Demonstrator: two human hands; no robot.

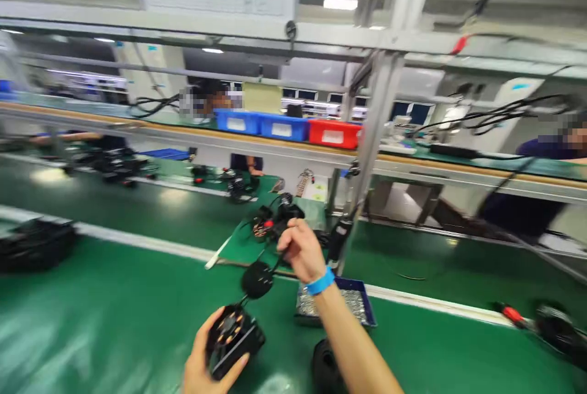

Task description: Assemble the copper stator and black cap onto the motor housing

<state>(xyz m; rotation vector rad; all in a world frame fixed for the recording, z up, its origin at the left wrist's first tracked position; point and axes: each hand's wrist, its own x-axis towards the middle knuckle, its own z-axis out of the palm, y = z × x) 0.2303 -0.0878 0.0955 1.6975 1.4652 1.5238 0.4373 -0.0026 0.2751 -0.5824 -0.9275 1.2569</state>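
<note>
My left hand [204, 354] is closed around a black motor housing [235, 340] with a ring of copper-coloured coils facing up. Just above it is a round black disc [257, 279], joined to the housing by a thin dark strand. My right hand [300, 250], with a blue band at the wrist, pinches a thin black cord that runs down to the disc. Beneath the right forearm sits a blue tray [368, 314] full of small metal parts. Another round black part [325, 366] lies by that forearm, partly hidden.
Black motor parts with cables [275, 223] lie on the far green mat. A black screwdriver [339, 238] stands near the metal post [373, 118]. Blue bins [283, 128] and a red bin [334, 134] sit on the shelf. Co-workers are across the bench.
</note>
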